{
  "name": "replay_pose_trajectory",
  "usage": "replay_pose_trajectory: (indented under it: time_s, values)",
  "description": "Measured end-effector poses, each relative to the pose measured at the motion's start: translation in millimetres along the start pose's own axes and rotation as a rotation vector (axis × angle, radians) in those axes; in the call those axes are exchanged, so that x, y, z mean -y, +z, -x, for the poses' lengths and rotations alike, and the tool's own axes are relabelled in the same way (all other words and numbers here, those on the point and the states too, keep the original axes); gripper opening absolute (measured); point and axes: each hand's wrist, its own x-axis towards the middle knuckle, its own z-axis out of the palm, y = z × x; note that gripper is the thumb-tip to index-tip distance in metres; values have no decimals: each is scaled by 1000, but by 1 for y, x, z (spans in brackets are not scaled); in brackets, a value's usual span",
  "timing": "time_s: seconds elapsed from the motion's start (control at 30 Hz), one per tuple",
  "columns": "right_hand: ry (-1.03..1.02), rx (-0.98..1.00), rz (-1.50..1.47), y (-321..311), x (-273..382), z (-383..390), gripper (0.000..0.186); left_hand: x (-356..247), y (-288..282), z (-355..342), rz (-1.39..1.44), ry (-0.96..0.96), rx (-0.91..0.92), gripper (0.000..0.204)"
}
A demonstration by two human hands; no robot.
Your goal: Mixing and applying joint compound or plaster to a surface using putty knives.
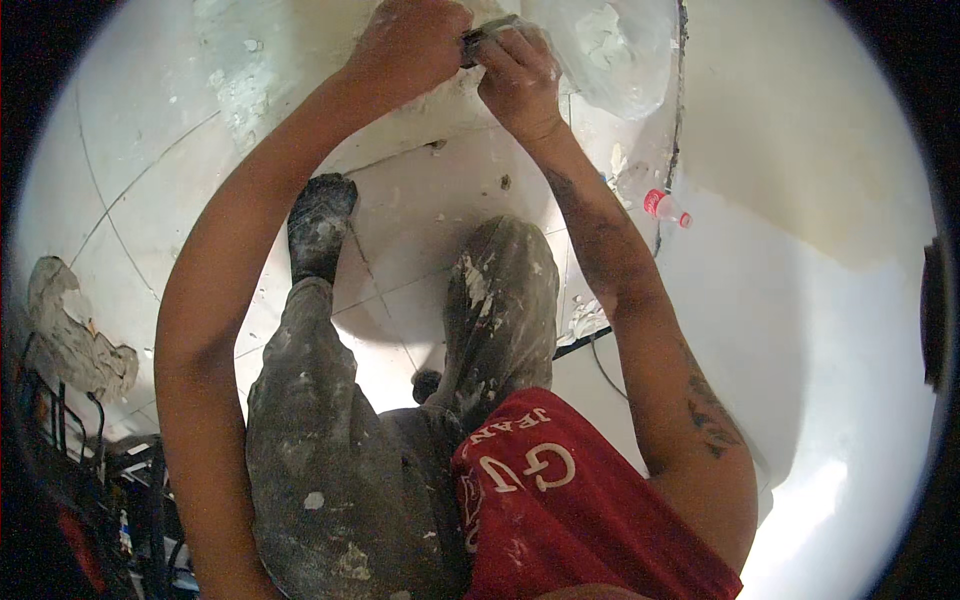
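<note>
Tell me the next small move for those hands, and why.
Probably ease the dark item slightly toward the body, away from the translucent plastic bag: the left hand and right hand meet at it, and the bag sits close beside the right hand.

A bag (620,60) lies beside the right hand (520,85), beyond a bottle (666,208).

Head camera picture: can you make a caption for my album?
Right hand gripping a dark thing beside the left hand, beyond white-spotted trousers.
</note>
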Motion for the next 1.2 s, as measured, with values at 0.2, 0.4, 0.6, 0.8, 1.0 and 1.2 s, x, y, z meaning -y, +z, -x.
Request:
replay_pose_trajectory:
  time_s: [0.2, 0.4, 0.6, 0.8, 1.0, 1.2]
  values:
    - [90, 118, 25, -32, 9, -16, 18, 30, 7, 5, -134, 48, -62, 14]
    - [673, 146, -36, -42, -26, 22, 20, 32, 10, 38, -135, 110, -378, 14]
    - [1054, -102, -506, -6, -41, 48, 20, 19, 19, 47, -38, 101, -486, 10]
    - [1074, -278, -636, 17, -37, 50, 24, 6, 8, 41, -57, -75, -396, 13]
    - [1117, -398, -736, 23, -24, 43, 31, -8, 12, 47, -19, -65, -328, 13]
    - [1024, -277, -596, 7, 22, 4, 32, -11, 25, 51, 30, 31, -374, 13]
